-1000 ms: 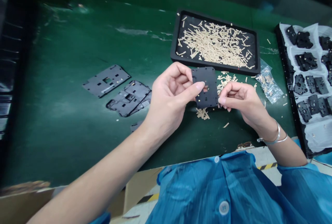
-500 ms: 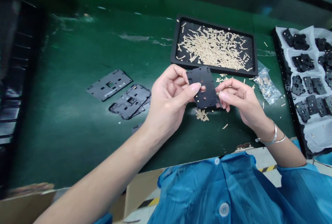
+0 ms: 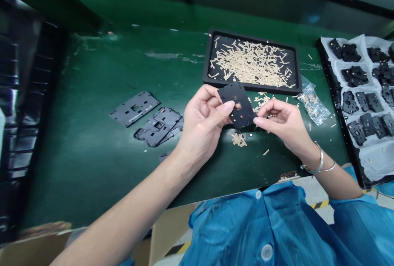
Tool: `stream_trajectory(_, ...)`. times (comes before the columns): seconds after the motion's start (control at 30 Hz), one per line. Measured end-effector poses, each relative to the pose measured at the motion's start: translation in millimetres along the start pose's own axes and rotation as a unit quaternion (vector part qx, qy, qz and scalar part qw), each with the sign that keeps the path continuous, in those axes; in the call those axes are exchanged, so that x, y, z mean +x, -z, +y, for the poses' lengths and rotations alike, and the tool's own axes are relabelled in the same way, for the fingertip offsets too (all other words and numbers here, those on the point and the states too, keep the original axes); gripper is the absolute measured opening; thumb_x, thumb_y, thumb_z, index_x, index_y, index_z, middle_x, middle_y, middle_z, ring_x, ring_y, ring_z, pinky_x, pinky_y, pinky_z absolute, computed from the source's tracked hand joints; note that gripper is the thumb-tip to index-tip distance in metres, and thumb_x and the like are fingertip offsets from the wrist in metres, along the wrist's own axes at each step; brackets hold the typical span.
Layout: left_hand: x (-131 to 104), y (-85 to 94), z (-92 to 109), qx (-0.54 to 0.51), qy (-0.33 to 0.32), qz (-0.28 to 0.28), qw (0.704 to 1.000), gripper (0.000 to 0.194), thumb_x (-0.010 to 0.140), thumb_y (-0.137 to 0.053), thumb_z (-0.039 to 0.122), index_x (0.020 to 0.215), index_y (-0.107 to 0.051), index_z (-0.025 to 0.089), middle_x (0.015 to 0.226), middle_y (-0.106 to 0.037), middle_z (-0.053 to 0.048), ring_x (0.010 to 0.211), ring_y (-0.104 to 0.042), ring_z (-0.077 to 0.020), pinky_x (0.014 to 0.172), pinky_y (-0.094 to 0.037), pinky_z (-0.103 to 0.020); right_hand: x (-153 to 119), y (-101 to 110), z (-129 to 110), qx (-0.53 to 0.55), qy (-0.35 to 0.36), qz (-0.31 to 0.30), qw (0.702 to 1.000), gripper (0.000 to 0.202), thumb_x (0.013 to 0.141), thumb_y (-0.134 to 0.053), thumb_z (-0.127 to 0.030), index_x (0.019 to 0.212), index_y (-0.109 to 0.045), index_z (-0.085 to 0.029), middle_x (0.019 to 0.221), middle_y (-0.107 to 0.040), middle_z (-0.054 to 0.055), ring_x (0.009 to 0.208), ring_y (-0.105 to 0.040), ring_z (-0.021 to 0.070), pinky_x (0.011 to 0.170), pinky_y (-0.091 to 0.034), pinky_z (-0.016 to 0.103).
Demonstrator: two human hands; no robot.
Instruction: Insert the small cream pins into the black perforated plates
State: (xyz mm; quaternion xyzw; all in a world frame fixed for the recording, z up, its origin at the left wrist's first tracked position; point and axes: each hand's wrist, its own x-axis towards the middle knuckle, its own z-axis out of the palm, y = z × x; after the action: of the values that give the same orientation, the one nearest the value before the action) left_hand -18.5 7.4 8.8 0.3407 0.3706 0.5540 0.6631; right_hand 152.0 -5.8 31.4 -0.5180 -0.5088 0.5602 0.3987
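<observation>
A thin black plate (image 3: 242,112) with small holes is held up above the green table by my left hand (image 3: 206,120), thumb on its face and fingers behind. My right hand (image 3: 281,124) pinches at the plate's lower right corner; whether a small piece is between thumb and forefinger is too small to tell. Beneath the plate lies a small pile of beige strips (image 3: 239,139). Behind the hands sits a black tray (image 3: 205,67) heaped with beige strips (image 3: 249,63).
More black plates (image 3: 135,108) lie to the left on the green table (image 3: 92,167). Right of the tray rests a clear plastic bag (image 3: 314,102) with small pieces. A white-lined box (image 3: 372,155) of black parts stands at the far right. Loose strips are scattered near my right hand.
My right thumb and fingertips have closed up at the plate's corner. The plate has tilted slightly in my left hand. The view has shifted a little.
</observation>
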Motion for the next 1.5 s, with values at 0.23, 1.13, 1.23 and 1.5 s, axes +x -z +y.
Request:
stream_trajectory(0.23, -4, -3.8, -1, 0.062, -0.021, 0.007, 0.998, 0.032, 0.066, -0.084, 0.028, 0.078, -0.055, 0.021, 0.076, -0.062, 0.003, 0.065, -0.062, -0.0107, 0.056, -0.058, -0.021, -4, -3, 1, -0.125, 0.098, 0.072, 0.985, 0.008, 0.071, -0.066, -0.019, 0.067, -0.06, -0.019, 0.068, -0.06, -0.001, 0.058, -0.05, 0.0096, 0.051, -0.04, 0.024)
stream_trajectory(1.13, -8, -7.7, -1, 0.116, -0.009, 0.028, 0.993, 0.03, 0.066, -0.085, 0.029, 0.066, -0.056, 0.018, 0.056, -0.061, 0.004, 0.041, -0.054, -0.0092, 0.035, -0.047, -0.021, 0, -5, 0, -0.114, 0.039, 0.0, 0.993, 0.011, 0.071, -0.069, -0.02, 0.063, -0.062, -0.018, 0.066, -0.061, -0.001, 0.058, -0.051, 0.0091, 0.049, -0.04, 0.022)
stream_trajectory(1.23, -7, -7.5, -2, 0.111, 0.0, 0.033, 0.993, 0.032, 0.066, -0.085, 0.029, 0.065, -0.055, 0.018, 0.055, -0.059, 0.004, 0.039, -0.052, -0.0087, 0.034, -0.043, -0.021, 1, -5, 2, -0.11, 0.047, 0.007, 0.993, 0.011, 0.072, -0.069, -0.021, 0.063, -0.062, -0.018, 0.067, -0.061, -0.001, 0.058, -0.051, 0.0091, 0.049, -0.039, 0.022)
stream_trajectory(1.5, -6, -7.8, -1, 0.088, 0.015, 0.027, 0.996, 0.03, 0.07, -0.082, 0.024, 0.064, -0.053, 0.018, 0.056, -0.055, 0.004, 0.041, -0.05, -0.0086, 0.036, -0.04, -0.024, 5, -5, 5, -0.084, 0.02, 0.008, 0.996, 0.012, 0.069, -0.07, -0.025, 0.063, -0.062, -0.018, 0.066, -0.059, -0.001, 0.057, -0.048, 0.0084, 0.045, -0.034, 0.02)
